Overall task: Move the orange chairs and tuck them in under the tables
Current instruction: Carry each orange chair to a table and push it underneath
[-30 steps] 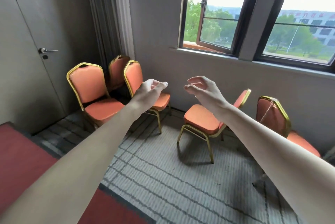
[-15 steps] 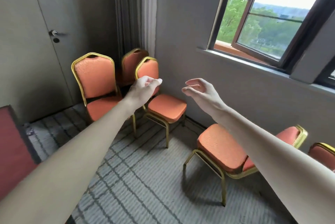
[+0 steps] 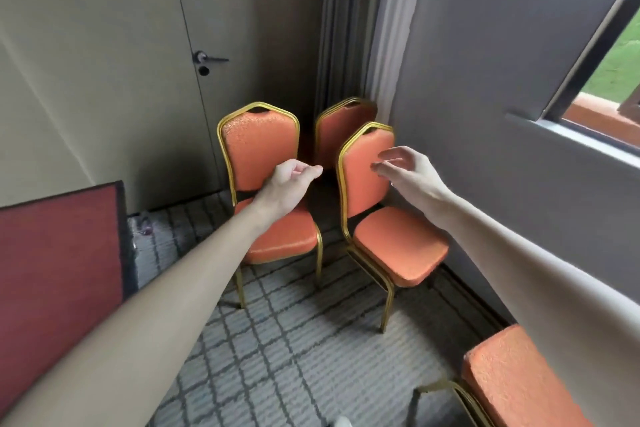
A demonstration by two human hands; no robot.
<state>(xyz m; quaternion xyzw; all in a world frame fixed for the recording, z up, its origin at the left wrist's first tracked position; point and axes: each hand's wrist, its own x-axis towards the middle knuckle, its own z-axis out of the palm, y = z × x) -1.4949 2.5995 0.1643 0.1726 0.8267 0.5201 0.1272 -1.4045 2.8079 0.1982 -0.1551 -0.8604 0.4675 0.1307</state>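
Three orange chairs with gold frames stand in the room's corner. The left chair [image 3: 259,149] faces me, the right chair [image 3: 398,243] is turned sideways by the wall, and a third chair [image 3: 332,129] sits behind them. A fourth chair's seat [image 3: 512,381] shows at the bottom right. My left hand [image 3: 287,184] hovers in front of the left chair's back, fingers loosely curled, holding nothing. In front of the right chair's back my right hand [image 3: 405,170] is open with fingers spread, not touching it.
A red table top [image 3: 59,260] with a dark edge fills the lower left. A closed door [image 3: 104,80] with a lever handle is behind the chairs. Grey curtains [image 3: 349,21] hang in the corner, a window [image 3: 609,73] at right. Patterned grey carpet [image 3: 277,357] covers the floor.
The view has swung left and closer to the corner chairs. Both hands have reached forward toward the two front chair backs; they still hold nothing.
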